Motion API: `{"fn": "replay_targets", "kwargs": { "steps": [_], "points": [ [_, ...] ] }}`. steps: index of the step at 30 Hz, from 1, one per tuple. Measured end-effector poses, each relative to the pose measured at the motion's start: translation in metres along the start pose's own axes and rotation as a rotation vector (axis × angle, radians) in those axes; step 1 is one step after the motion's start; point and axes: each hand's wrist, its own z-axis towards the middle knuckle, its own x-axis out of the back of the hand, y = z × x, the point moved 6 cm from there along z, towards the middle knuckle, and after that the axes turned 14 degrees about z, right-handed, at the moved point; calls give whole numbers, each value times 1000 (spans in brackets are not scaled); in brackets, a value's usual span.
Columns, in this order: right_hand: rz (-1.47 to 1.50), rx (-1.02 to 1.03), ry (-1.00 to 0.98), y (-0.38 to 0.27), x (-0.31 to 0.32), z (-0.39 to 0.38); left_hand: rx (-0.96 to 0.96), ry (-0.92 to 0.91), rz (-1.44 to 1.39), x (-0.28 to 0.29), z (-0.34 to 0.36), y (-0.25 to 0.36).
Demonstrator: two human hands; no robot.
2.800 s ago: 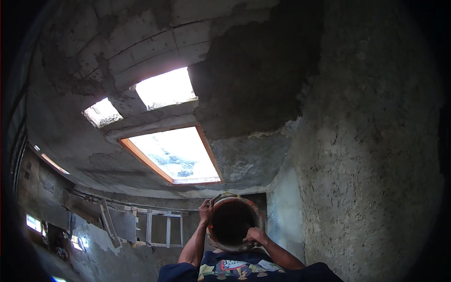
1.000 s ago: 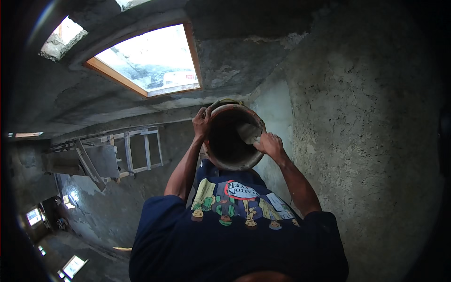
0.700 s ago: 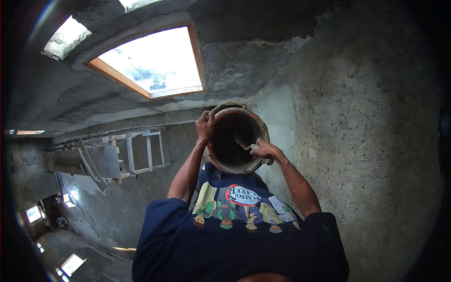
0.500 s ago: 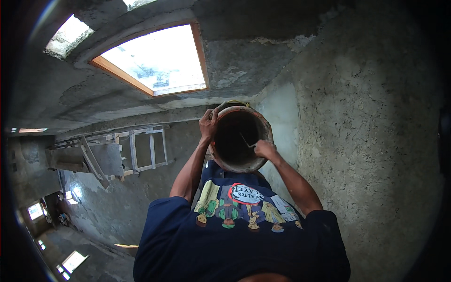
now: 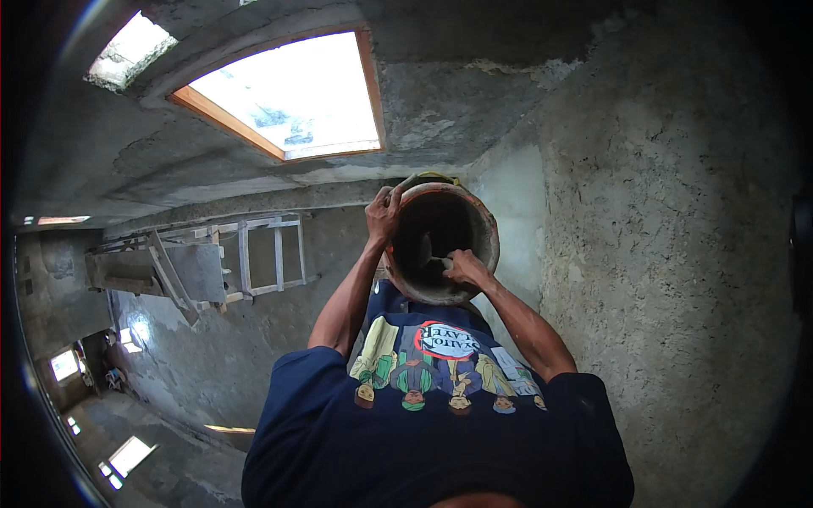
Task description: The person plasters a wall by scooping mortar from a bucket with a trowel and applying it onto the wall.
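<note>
Trowel (image 5: 426,249) inside a bucket (image 5: 494,233) at mid-frame

Just left of centre, our left hand (image 5: 383,213) has its grip clamped on the bucket's rim; at centre, the trowel's handle sits clasped by our right hand (image 5: 466,267).

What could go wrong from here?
The left hand holds the bucket at its rim and might slip. The trowel, in the right hand inside the bucket, could knock its wall. The mouth is near the shirt, so any contents, hidden in shadow, might splash it.
</note>
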Motion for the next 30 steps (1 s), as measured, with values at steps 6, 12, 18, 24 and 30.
{"fn": "replay_targets", "kwargs": {
  "steps": [6,12,18,24,30],
  "points": [
    [90,150,-13,5,-2,-11,-24,38,-28,1,0,4],
    [183,253,-69,-2,20,-38,-27,17,-40,2,4,-3],
    [249,217,-47,0,32,-53,19,-83,-110,1,6,-2],
    [253,123,26,10,48,-82,-9,-168,-144,3,7,-10],
    [67,-4,165,-2,67,-101,19,-154,-62,5,8,-7]
  ]
}}
